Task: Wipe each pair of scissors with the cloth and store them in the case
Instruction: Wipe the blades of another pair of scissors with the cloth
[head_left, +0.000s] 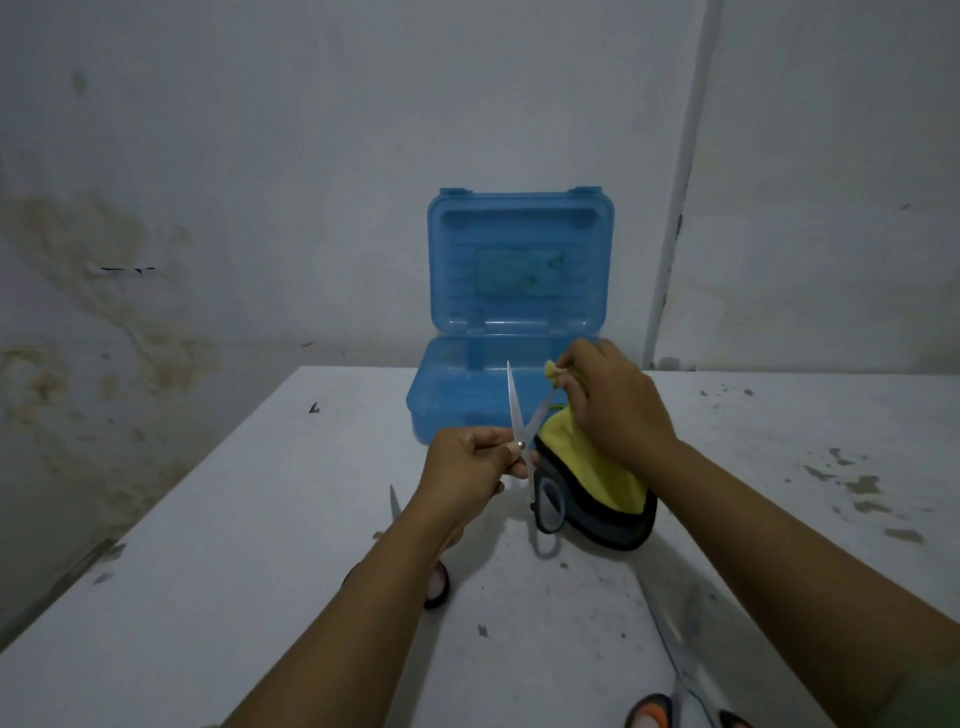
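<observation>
Wiping the open blades is the step in hand, as we read it. Our left hand (470, 465) pinches the scissors (524, 431) at the pivot, fingers curled round the joint, blades (511, 400) spread in a narrow V pointing up and away toward the blue case (447, 395). The dark handle loop (548, 506) hangs below the hand, above the tabletop (260, 545). Our right hand (613, 400) grasps the yellow cloth (597, 462), fingers clenched on a bunched corner at the top, the rest (dark-edged) draping down just right of the blades.

To do this well, we judge the cloth should run from pivot toward tip along the flat of each blade, never across the edge, with the left pinch firm so the V does not snap closed on the cloth. Whether cloth and right blade touch now we cannot tell.

Pose: both forearms reach forward from the lower frame, left wrist turned inward, right hand arched over the cloth, knuckles up.

The case stands open at the far edge, lid upright against the wall. Two more pairs lie on the tabletop: one with a red handle (436, 582) under our left forearm, one orange-handled (652, 714) near the bottom right.
</observation>
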